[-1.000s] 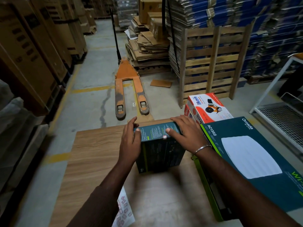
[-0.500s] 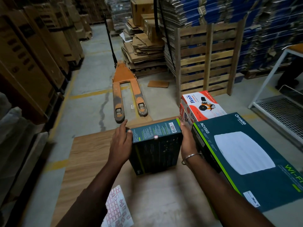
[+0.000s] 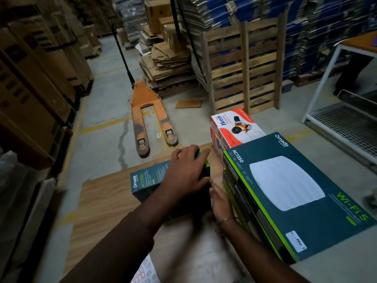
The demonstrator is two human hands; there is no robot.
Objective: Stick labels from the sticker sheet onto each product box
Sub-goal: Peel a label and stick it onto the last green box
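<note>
Labelling looks barely begun: only the large Omada box [image 3: 285, 193] at right shows a "No 1" label [image 3: 298, 243], while the left hand [image 3: 185, 176] fingers curl over the smaller dark box [image 3: 146, 183] on the surface [image 3: 98, 205], the right hand [image 3: 220, 201] lies flat-fingered against its side, and the sticker sheet [image 3: 145, 271] lies at the near edge.

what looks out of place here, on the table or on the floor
A loose piece of cardboard lies on the floor beside the pallet jack, away from the stacks. The sticker sheet hangs over the table's near edge.
</note>
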